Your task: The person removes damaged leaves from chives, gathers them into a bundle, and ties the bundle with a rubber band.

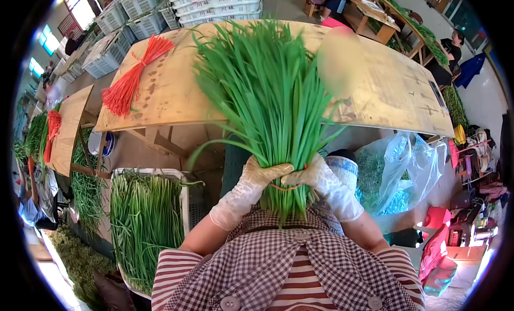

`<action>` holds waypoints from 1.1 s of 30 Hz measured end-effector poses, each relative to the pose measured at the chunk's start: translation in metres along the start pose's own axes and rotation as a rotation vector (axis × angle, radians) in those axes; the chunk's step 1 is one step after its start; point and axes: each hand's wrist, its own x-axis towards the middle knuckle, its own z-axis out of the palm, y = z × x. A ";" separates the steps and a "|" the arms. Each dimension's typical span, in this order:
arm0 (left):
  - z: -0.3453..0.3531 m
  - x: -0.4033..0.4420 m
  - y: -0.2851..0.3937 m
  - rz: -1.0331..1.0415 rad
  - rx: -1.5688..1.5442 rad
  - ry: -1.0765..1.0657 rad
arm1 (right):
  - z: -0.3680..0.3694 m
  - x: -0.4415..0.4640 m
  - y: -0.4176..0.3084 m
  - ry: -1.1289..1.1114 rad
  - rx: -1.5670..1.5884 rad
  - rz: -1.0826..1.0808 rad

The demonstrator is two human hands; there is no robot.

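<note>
A large bunch of garlic chives (267, 97) stands fanned out in front of my chest, its leafy tops over the table. My left hand (259, 174) in a thin whitish glove is closed around the left side of the bunch near its lower end. On the right side, my gloved right hand (316, 177) also grips the bunch, with the two thumbs close together in front. A thin orange-red tie (286, 188) crosses the stalks just below my thumbs. Whether it is fastened behind is hidden. The cut ends hang below my hands.
A wooden table (176, 91) holds a bundle of red ties (136, 78). At left stands a white crate (147, 173) full of chives (144, 230). A clear plastic bag (401, 172) lies at right. Stacked crates (214, 6) and other people are farther back.
</note>
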 end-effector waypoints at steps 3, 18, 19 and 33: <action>0.009 0.016 0.047 0.364 0.069 -0.147 | -0.001 -0.006 -0.066 0.053 -0.144 -0.206; -0.002 0.140 0.178 0.752 0.445 -0.304 | -0.054 0.138 -0.151 0.056 -0.184 -0.497; -0.003 0.153 0.182 0.742 0.441 -0.334 | -0.046 0.138 -0.155 0.078 -0.207 -0.452; -0.003 0.165 0.264 0.277 1.543 -0.570 | -0.059 0.130 -0.050 0.382 0.034 -0.173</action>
